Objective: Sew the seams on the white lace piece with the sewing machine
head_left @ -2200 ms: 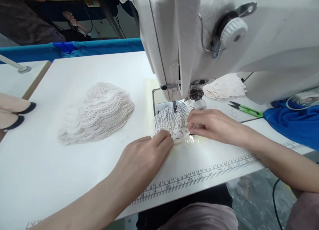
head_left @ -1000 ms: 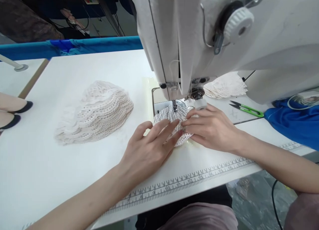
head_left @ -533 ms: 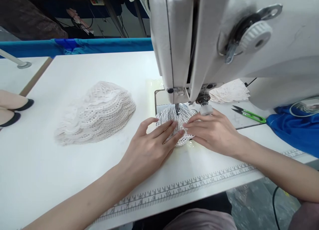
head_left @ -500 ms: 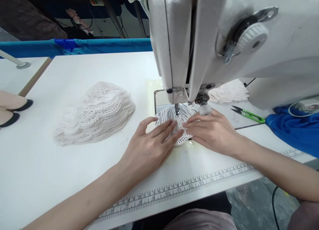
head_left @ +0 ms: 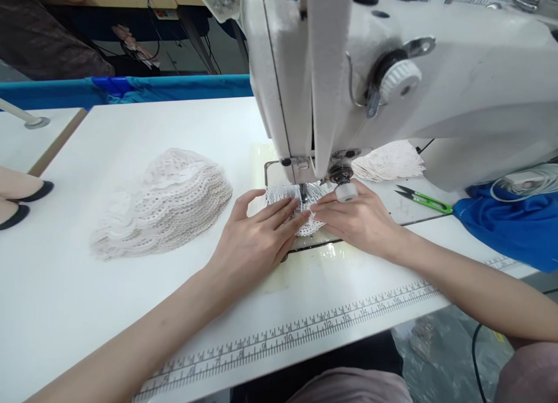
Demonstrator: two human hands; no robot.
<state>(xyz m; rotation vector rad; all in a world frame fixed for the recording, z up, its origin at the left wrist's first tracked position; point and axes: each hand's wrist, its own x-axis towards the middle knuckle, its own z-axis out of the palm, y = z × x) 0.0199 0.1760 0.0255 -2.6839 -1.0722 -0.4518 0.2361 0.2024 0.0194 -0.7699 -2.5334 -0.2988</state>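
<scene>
A white lace piece point(head_left: 310, 227) lies under the presser foot point(head_left: 304, 192) of a sewing machine point(head_left: 279, 83). My left hand point(head_left: 257, 231) rests flat on the left part of the lace, its fingers stretched out and the thumb spread toward the far left edge. From the other side my right hand point(head_left: 364, 221) pinches the lace's right edge, close beside the foot. The fingertips of both hands nearly meet in front of the needle. Part of the lace is hidden beneath my fingers.
A stack of lace pieces point(head_left: 174, 208) lies to the left. More lace point(head_left: 390, 160) sits behind the machine, near green thread snips point(head_left: 425, 202) and blue cloth point(head_left: 510, 223). A printed ruler point(head_left: 305, 336) runs along the table's front edge. Another person's fingers point(head_left: 17, 196) show at far left.
The lace has moved farther under the foot, away from me, with both hands following it. More of the machine bed shows in front. The camera view has shifted slightly.
</scene>
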